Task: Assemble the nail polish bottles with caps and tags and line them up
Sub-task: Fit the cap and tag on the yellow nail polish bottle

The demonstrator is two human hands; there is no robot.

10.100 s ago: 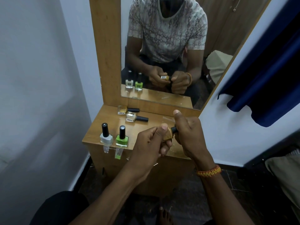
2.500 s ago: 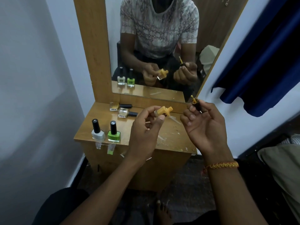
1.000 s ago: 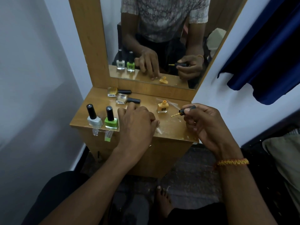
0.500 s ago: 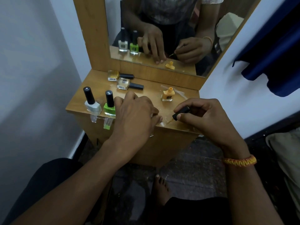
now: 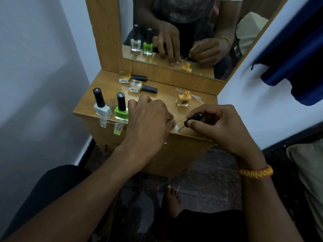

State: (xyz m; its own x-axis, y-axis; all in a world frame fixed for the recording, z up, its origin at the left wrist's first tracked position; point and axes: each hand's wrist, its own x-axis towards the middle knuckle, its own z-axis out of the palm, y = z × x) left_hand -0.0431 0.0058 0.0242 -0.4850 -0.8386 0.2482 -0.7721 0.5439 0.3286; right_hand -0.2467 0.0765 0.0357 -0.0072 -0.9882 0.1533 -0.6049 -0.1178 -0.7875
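Right hand (image 5: 216, 126) pinching black brush cap (image 5: 192, 119), brush tip down on clear tag (image 5: 176, 128) at front edge of wooden shelf (image 5: 167, 96). Left hand (image 5: 148, 123) flat on shelf, fingers straight, pressing tag. Open yellow bottle (image 5: 183, 100) upright behind hands. White bottle (image 5: 101, 106) and green bottle (image 5: 121, 109) capped, side by side at front left, tags hanging. Two clear bottles (image 5: 135, 82) lying near mirror (image 5: 174, 32).

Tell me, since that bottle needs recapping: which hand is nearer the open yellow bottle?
Right hand, just in front of the open yellow bottle, holding its brush cap. Left hand lies farther left.
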